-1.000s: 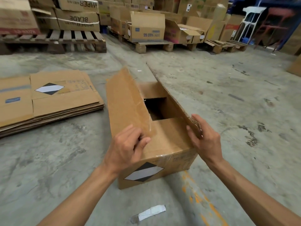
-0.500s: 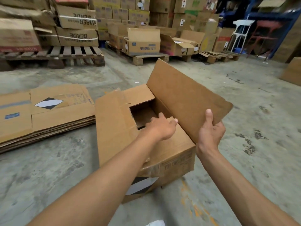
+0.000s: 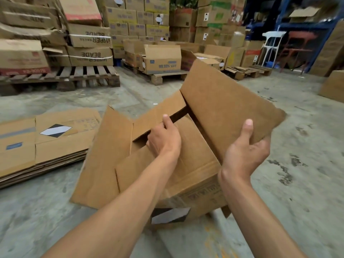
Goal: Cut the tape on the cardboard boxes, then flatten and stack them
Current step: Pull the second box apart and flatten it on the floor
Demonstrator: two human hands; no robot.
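A brown cardboard box with a black-and-white diamond label sits tilted on the concrete floor in front of me, its top flaps spread apart. My left hand reaches into the middle and grips the edge of the far inner flap. My right hand holds the big right flap from below, thumb on its upper face. The left flap lies folded outward toward the floor. A stack of flattened boxes lies on the floor to the left.
Wooden pallets loaded with cardboard boxes line the back. One box marked 99.99% stands on a pallet straight ahead. A white chair and a red frame stand at the back right. Another box sits at the right edge.
The flaps have been pulled wide apart. My left hand moved from the near flap into the box's middle and gripped the far inner flap; my right hand swung the right flap up and outward.
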